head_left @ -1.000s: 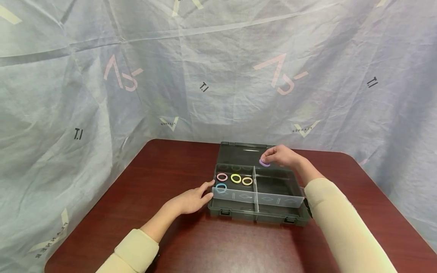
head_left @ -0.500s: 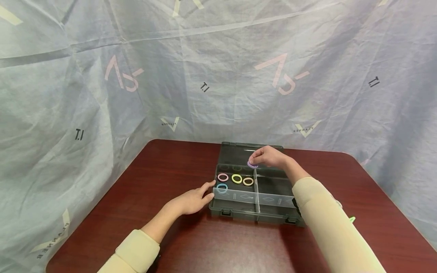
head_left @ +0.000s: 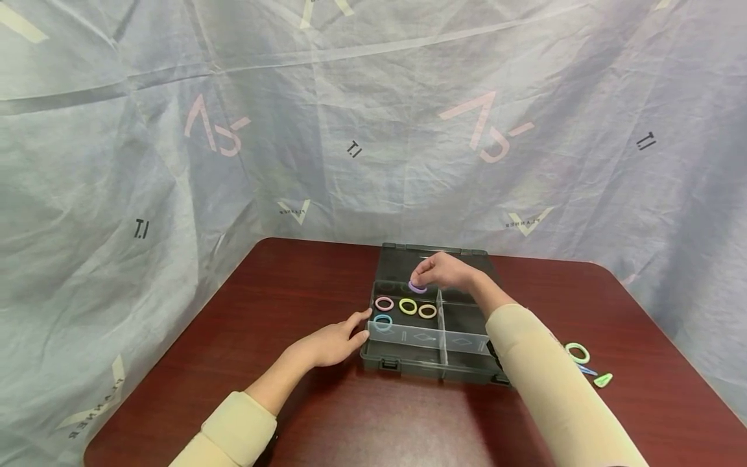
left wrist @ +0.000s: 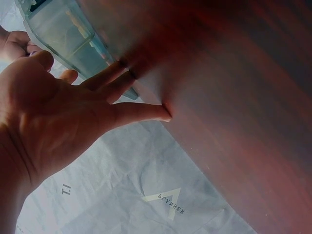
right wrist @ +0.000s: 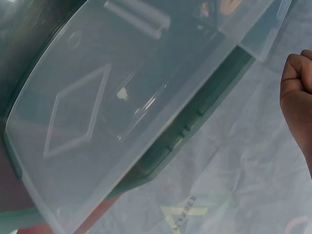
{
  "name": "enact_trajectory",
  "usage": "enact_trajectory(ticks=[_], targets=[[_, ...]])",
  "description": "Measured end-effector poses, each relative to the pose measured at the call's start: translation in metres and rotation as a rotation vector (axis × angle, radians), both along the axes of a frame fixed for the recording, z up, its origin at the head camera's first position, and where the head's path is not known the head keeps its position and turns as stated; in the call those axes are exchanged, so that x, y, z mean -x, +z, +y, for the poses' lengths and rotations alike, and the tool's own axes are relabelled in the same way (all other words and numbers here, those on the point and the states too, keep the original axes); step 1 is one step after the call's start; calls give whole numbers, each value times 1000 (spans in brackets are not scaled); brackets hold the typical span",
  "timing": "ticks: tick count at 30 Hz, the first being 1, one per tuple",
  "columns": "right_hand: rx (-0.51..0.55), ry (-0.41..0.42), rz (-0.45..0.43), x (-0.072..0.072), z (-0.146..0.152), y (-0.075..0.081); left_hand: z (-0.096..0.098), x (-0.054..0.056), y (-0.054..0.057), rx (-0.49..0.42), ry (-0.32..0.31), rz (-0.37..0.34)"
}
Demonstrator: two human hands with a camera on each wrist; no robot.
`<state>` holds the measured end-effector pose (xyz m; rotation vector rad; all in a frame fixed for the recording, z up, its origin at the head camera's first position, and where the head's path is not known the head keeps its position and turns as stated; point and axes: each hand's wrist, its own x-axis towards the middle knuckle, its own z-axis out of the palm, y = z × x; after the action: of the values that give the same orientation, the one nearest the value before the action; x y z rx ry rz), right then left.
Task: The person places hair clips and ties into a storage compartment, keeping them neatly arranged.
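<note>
Over the back left compartment of a dark see-through divided box (head_left: 403,368), my right hand (head_left: 441,270) pinches a purple ring (head_left: 417,288) between thumb and fingertips. In that compartment lie a pink ring (head_left: 384,303), a yellow ring (head_left: 408,307), an orange ring (head_left: 427,311) and a blue ring (head_left: 382,322). My left hand (head_left: 334,342) rests at the box's left side, fingers extended and fingertips at its wall. The left wrist view shows the same left hand (left wrist: 58,107) spread, some fingertips on the tabletop. In the right wrist view, my right hand (right wrist: 298,85) shows only at the edge.
The box's lid (head_left: 403,259) lies open toward the back. Clear dividers (head_left: 461,342) split the box into compartments. Right of my right sleeve, a pale green ring (head_left: 577,353), a blue pointed piece (head_left: 586,370) and a green hair clip (head_left: 604,380) lie on the dark red table (head_left: 303,272).
My right hand has carried the purple ring leftward, from above the right compartment to above the left one. Small pieces on the table's right have come into sight. My left hand stays put.
</note>
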<state>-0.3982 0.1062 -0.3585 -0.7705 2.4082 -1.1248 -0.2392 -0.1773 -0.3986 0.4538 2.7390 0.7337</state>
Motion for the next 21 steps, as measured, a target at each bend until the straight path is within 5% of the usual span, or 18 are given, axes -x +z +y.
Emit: enact_trajectory(ticks=[21], targets=[[-113,75,-6,-9,-31,-18,0,2,-2,-3,19,-20]])
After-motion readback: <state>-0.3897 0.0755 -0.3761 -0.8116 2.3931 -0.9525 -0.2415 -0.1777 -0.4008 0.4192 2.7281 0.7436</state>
